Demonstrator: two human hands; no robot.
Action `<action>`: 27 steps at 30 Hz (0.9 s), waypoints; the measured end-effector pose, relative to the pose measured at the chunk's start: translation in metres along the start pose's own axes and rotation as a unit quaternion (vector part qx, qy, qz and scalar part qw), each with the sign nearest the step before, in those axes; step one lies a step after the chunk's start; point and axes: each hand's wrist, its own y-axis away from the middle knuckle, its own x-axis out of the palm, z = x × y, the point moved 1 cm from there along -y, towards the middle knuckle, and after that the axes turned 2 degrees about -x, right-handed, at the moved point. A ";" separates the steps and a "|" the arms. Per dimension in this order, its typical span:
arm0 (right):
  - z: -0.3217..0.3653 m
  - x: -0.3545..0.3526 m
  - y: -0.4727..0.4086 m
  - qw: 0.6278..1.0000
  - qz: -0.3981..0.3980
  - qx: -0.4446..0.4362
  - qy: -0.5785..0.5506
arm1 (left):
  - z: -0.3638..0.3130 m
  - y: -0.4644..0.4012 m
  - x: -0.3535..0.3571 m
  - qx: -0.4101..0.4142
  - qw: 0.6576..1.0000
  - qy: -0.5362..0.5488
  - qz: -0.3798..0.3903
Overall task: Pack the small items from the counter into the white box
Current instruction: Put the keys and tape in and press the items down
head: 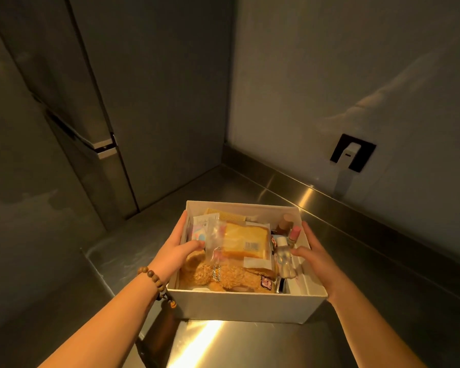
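Clasping the white box (239, 305) at nine and three, your left hand (177, 251) and right hand (312, 252) grip its walls, thumbs inside, on the steel desk (250, 343); dim grey wall (356, 75), perhaps tiled, at twelve.

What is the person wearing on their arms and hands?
Both arms are bare, with no sleeves or gloves showing. The left wrist wears a bracelet of round brown wooden beads, with a small dangling charm. The right hand and left hand show no rings.

Two bare forearms, no sleeves in view.
Left hand (174, 252): brown wooden bead bracelet (154, 284) at wrist, small striped charm dangling. Right hand (316, 257): nothing worn at wrist.
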 end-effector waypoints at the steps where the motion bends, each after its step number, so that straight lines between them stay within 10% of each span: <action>1: 0.000 0.001 0.000 1.000 0.008 -0.004 0.006 | 0.001 0.005 -0.002 -0.003 1.000 0.002 -0.009; 27: 0.042 0.221 0.124 0.891 0.376 -0.209 0.146 | 0.051 0.335 -0.106 0.020 0.932 0.077 -0.353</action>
